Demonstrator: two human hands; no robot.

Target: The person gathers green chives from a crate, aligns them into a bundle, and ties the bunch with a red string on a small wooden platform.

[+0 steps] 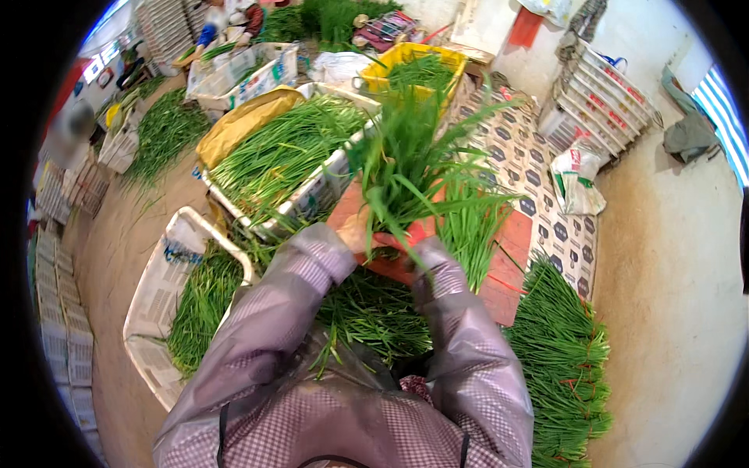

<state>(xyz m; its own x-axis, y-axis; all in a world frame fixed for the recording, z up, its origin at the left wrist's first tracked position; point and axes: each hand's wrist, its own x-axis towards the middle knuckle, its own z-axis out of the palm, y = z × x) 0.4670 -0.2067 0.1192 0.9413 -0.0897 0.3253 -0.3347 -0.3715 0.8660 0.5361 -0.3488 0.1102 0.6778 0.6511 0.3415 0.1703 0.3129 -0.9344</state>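
A bunch of long green leaves, apparently garlic chives (404, 158), stands up from my hands with its tips fanned out and blurred. My left hand (353, 233) grips its lower end from the left. On the other side my right hand (416, 234) also closes around it, with something red at the fingers. Leaves hide much of both hands. Beneath them is a reddish board (506, 263), on which a loose sheaf of chives (473, 228) lies to the right. Cut leaves (380, 316) are heaped under the board, near my lap.
A white crate (292, 207) full of chives stands ahead-left, a yellow crate (374, 75) beyond it. Another white crate (146, 304) with leaves is at left. Tied bundles (559, 362) line the right side by the wall. Stacked crates (603, 99) stand back right; people work far left.
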